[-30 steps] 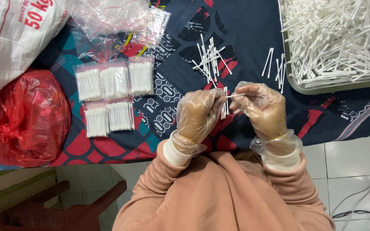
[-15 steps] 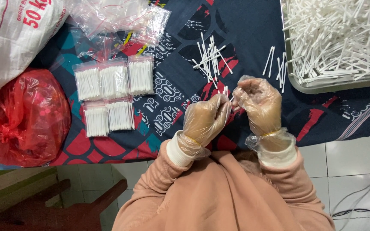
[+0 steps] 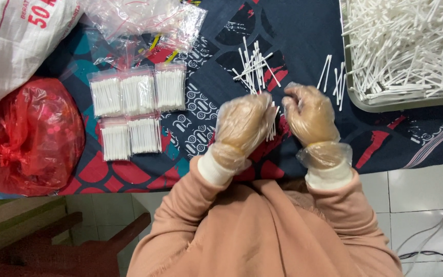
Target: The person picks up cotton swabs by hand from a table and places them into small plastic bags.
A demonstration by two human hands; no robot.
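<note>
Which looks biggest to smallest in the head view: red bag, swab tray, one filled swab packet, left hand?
1. Red bag and swab tray: similar, both cut off by the frame, so unranked.
2. Left hand, nearer the camera.
3. Filled swab packet.

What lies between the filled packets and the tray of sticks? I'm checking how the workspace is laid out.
In the head view, a loose pile of white sticks on the patterned cloth lies between the packets and tray.
</note>
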